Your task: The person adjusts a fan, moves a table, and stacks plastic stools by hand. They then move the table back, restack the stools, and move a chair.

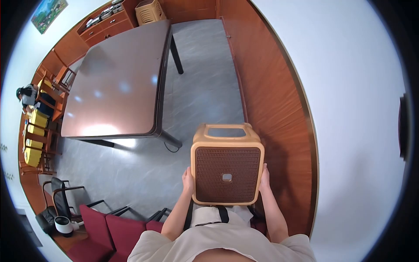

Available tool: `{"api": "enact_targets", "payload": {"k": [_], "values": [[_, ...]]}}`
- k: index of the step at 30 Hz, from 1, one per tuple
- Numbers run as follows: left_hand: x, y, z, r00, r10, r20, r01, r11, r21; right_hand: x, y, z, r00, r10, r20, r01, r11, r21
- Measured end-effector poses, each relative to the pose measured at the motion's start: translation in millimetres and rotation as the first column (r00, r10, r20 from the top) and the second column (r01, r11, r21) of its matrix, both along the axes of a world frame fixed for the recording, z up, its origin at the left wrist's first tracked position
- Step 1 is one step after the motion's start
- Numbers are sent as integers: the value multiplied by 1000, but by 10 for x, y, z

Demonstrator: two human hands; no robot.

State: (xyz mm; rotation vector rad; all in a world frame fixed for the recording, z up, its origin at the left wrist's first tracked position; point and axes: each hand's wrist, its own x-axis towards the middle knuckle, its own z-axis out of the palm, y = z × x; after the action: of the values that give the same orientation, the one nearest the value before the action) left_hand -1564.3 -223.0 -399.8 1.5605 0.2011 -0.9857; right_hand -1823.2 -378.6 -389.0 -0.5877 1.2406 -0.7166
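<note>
A tan plastic stool (227, 174) with a brown woven-pattern seat is held up in front of my body, its seat turned toward me. A small hole shows in the middle of the seat. My left hand (187, 180) grips the stool's left side, and my right hand (264, 178) grips its right side. The far fingers of both hands are hidden behind the stool.
A large dark table (122, 83) stands ahead to the left. Wood panelling (279, 87) runs close on the right. Red chairs (126, 233) are at lower left. Stacked stools (149, 12) stand at the far wall. A person (29, 97) is at far left.
</note>
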Motion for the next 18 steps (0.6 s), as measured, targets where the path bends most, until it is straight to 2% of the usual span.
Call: {"api": "enact_targets", "payload": {"k": [3,10,11,12,18], "values": [[201,-283,-32,996,-66,62,67,998,-14,150,-210,109,994,-68,85,68,998,4],[934,-1254,-135,996,-62,67,74,980,-186,854,-1156,100,995,-95,34,97,994,-46],[1065,-1392,-114,997,-53,63,65,975,-212,1012,-1296,191,992,-95,83,100,993,-62],[1237,-1558,-113,985,-120,126,140,976,-166,1155,-1432,269,987,-93,128,102,992,-69],[1995,-2627,276,980,-160,116,182,960,-214,1864,-2352,479,981,-166,102,176,980,-93]]}}
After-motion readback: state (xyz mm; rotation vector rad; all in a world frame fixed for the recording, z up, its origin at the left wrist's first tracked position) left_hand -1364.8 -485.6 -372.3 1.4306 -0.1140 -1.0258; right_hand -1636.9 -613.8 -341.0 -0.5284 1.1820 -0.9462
